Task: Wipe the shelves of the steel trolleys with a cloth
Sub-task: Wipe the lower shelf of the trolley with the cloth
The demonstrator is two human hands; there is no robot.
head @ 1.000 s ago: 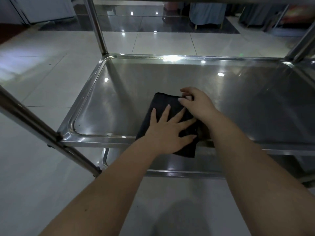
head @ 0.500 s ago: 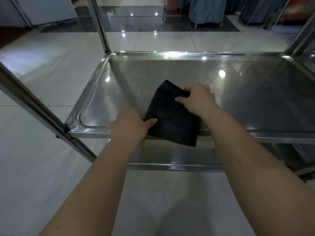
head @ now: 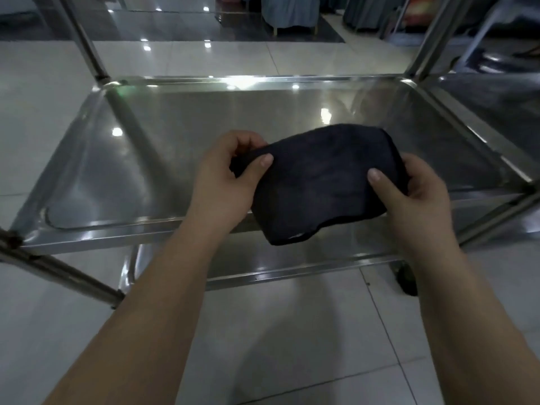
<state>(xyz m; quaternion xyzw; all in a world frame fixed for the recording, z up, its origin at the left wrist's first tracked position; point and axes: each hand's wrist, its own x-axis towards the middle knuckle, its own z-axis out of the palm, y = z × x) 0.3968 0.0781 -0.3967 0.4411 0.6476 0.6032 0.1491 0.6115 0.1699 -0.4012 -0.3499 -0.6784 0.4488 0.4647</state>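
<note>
My left hand (head: 225,176) and right hand (head: 420,191) pinch the black cloth (head: 318,182) over the steel shelf (head: 146,171); a slack grip could drop it.

Shelf (head: 146,171) taken as landmark. Bare steel shows over its left half and along its far side, with room there for my flat hand to sweep. A raised rim (head: 263,80) runs round the shelf and blocks any slide off its edge.

Posts stand at the shelf's corners: far-left post (head: 84,42), far-right post (head: 432,33), near-left post (head: 73,273), near-right post (head: 496,220). Entry lies between them, widest across the near side.

My left hand (head: 222,182) and right hand (head: 420,194) grip the cloth (head: 321,182) over the shelf's near-right part, covering that patch.

Under the shelf's near edge, the lower shelf (head: 292,258) shows through a narrow gap. A wheel (head: 406,283) sits below the shelf's near-right corner.
</note>
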